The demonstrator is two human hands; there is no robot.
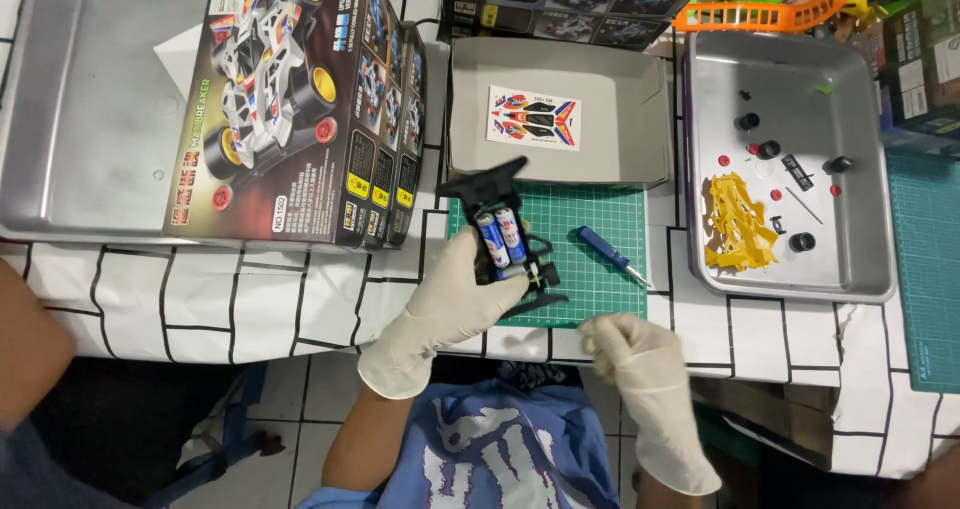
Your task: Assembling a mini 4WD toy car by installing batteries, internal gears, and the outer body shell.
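Hands first: my left hand point(455, 294), in a white glove, wraps around a black toy car chassis point(508, 237) and holds it belly-up over the near edge of the green cutting mat point(600, 231); two blue-and-silver batteries point(501, 237) sit side by side in its bay. My right hand point(640, 364), also gloved, floats just off the tabletop's point(250, 299) near edge with fingers curled together; can't tell if anything is pinched in them.

Biggest to smallest around that: tabletop has a white cover with black grid lines. Large steel tray point(90, 119) far left, with the printed kit box point(300, 109) lying across its right side. Second steel tray point(870, 169) on the right holds a yellow plastic parts frame point(738, 221), a few black tyres point(768, 150) and small red and black bits. Open grey box lid point(630, 109) sits just behind the mat, with a sticker sheet point(533, 118) lying flat inside. Orange basket point(780, 14) at the far edge, behind the right tray. Blue-handled screwdriver point(606, 252) lies on the mat, right of the chassis, not touching it.
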